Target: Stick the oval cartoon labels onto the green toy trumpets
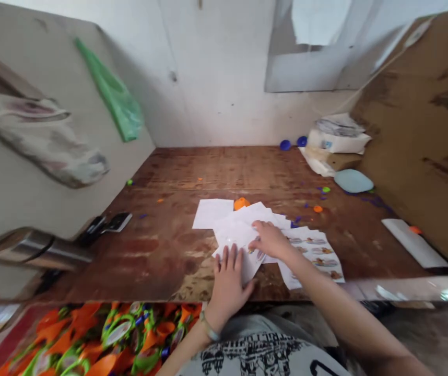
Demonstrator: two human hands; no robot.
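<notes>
My left hand (230, 279) lies flat with fingers spread on the near edge of a loose pile of white paper sheets (235, 230). My right hand (271, 240) reaches in from the right over the same sheets, its thumb and forefinger apart and touching the paper. A small coloured mark shows by the right thumb; what it is I cannot make out. Partly beneath my right forearm lies a sheet printed with rows of small pictures (323, 250). An orange plastic piece (242, 203) sits against the back of the pile, partly covered by paper.
A steel flask (38, 249) and a phone (119, 222) lie on the left. Below the table edge is a heap of orange and green plastic parts (122, 339). To the right are a pale blue dish (353, 181), stacked packets (339, 136) and a white flat box (415, 243).
</notes>
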